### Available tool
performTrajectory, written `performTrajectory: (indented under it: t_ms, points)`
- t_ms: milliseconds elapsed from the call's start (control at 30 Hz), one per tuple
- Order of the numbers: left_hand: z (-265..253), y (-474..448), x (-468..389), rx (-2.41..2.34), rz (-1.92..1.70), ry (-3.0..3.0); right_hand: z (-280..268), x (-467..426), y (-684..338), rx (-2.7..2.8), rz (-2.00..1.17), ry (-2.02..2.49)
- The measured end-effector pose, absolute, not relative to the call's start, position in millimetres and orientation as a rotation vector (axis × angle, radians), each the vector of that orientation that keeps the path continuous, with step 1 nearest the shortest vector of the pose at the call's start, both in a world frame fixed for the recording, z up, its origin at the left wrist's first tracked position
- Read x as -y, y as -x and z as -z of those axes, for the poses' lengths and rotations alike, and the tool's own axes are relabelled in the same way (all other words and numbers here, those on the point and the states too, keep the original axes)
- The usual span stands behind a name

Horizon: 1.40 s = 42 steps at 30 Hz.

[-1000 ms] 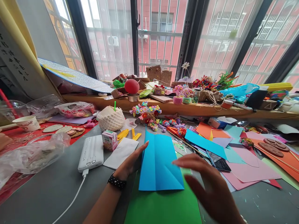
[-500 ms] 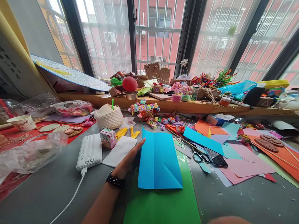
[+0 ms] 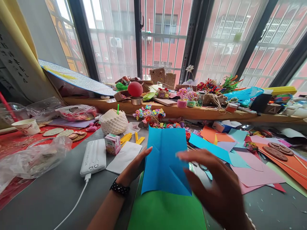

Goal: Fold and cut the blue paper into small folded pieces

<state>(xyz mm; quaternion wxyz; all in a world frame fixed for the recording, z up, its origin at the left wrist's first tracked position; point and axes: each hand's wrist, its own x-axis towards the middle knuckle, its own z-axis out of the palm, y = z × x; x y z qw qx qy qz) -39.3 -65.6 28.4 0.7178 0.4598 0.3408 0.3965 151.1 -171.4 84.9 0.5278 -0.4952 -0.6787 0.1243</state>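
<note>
A creased sheet of blue paper [image 3: 165, 172] stands raised and tilted above a green sheet [image 3: 165, 212]. My left hand [image 3: 134, 166], with a dark dotted band at the wrist, grips the blue paper by its left edge; the thumb shows and the other fingers are hidden behind it. Over the paper's right side hovers my right hand [image 3: 217, 188], slightly blurred, thumb and forefinger apart with nothing between them. Whether it touches the paper I cannot tell. Partly hidden behind that hand are scissors [image 3: 203, 167].
Left of my hands lie a white power bank [image 3: 94, 156] with a cable, a small drink carton [image 3: 112, 143] and a folded white paper [image 3: 124, 156]. A netted coconut [image 3: 114, 122] stands behind. Coloured paper [image 3: 259, 167] covers the right side; crafts crowd the wooden sill [image 3: 165, 111].
My right hand has risen from the bottom edge to the blue paper's right side. The blue paper has lifted and bent slightly, with my left hand still on it.
</note>
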Motion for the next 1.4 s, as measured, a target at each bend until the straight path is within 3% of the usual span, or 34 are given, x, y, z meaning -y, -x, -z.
performTrajectory:
  t_ms: [133,333,567,767,900,1000,1167,1400]
  points:
    - [-43.6,36.0,70.8,-0.58,-0.897,-1.175,-98.2,108.5,-157.4,1.617,0.31,1.241]
    - [-63.8,25.2,68.2,-0.792,-1.037,-1.582,-115.2,63.9,-156.7,1.607,0.514,1.324]
    - [-82.7,17.9,39.7,-1.019,-1.288,-2.122,-136.1,55.0,-154.0,1.58,0.288,1.249]
    - [-141.7,12.0,39.4,-1.425,-1.697,-2.335,-133.4,54.0,-164.3,1.549,0.363,1.189]
    - [-157.7,7.7,45.6,-1.64,-1.424,-2.412,-135.7,59.7,-161.1,1.541,0.413,1.136]
    - [-154.6,9.0,41.3,-1.635,-1.319,-2.384,-138.4,68.7,-156.1,1.645,0.235,1.033]
    - [-154.0,23.1,32.3,-1.316,-1.238,-2.236,-141.8,78.2,-156.0,1.639,-0.233,0.871]
    - [-155.4,35.6,30.3,-0.967,-1.146,-2.028,-132.0,61.2,-158.9,1.634,-0.379,1.015]
